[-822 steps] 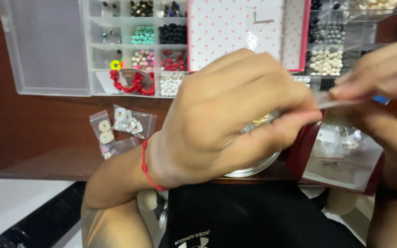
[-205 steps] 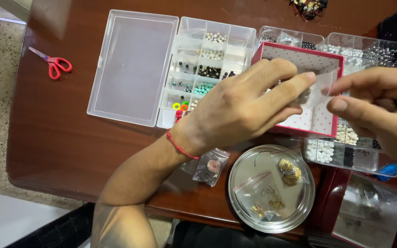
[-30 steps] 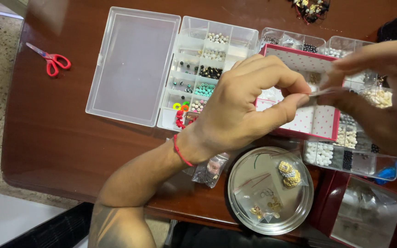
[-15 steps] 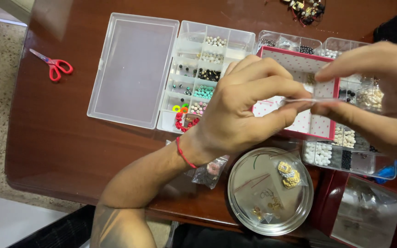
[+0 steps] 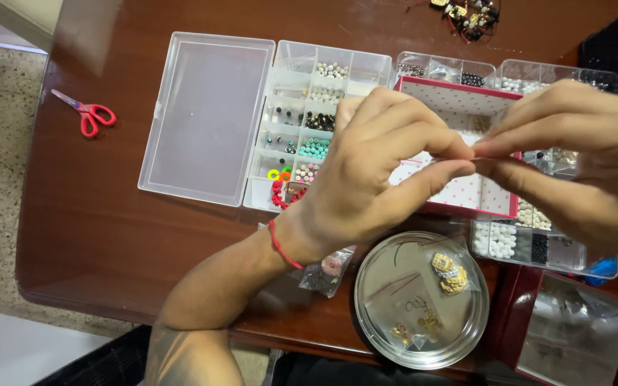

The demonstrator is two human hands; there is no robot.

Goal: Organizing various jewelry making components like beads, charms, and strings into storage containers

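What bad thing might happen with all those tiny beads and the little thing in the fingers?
1. The left hand and right hand pinch something tiny above the polka-dot box; if it slips, it might be hard to find.
2. The bead organizer lies open, so a bumping wrist could scatter beads.
3. The round metal dish sits near the table's front edge and might get knocked off.

small clear plastic baggie of beads on the desk, just left of the round steel dish.
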